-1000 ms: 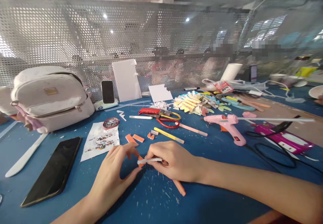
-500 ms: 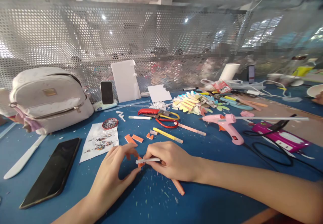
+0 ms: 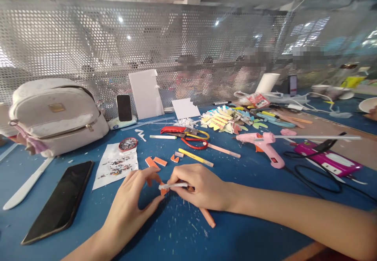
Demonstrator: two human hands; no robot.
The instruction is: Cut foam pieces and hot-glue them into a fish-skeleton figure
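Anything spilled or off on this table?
Some litter: fine pale specks are scattered across the near side of the blue tabletop. Tiny multicoloured bits also lie loose on the white paper sheet, outside the round red-rimmed dish; looks like a spill, though possibly deliberate.

From head height, we look forward and down across the blue table (image 3: 241, 241), with the left hand (image 3: 129, 198) and right hand (image 3: 203, 186) close below us and the perforated screen (image 3: 165, 33) facing us farther off.
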